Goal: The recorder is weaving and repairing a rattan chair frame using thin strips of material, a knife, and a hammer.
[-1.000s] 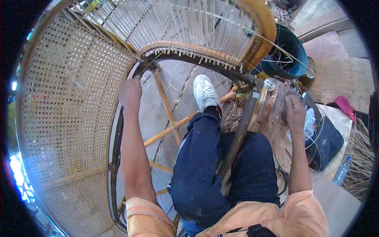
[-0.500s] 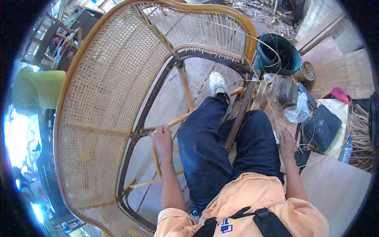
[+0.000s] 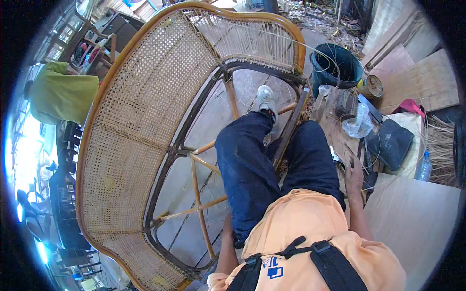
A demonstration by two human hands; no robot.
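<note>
Cane strands (image 3: 350, 160) lie just beyond your right hand (image 3: 354, 175), running away from you beside the chair frame (image 3: 290, 127). Right hand seems closed on them; your left hand is hidden, so I cannot tell its state.

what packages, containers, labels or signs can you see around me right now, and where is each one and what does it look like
Plastic bottle: far right, beside the dark bag, clear with a blue cap.
Clear plastic bag: on the boards ahead of the right hand, crumpled, see-through.
Round tin: right of the bucket, yellowish, open top.
Bucket: upper right, round, dark teal.
Dark bag: right of the plastic bag, flat, black.
Blue patch: on the orange shirt, small.
</note>
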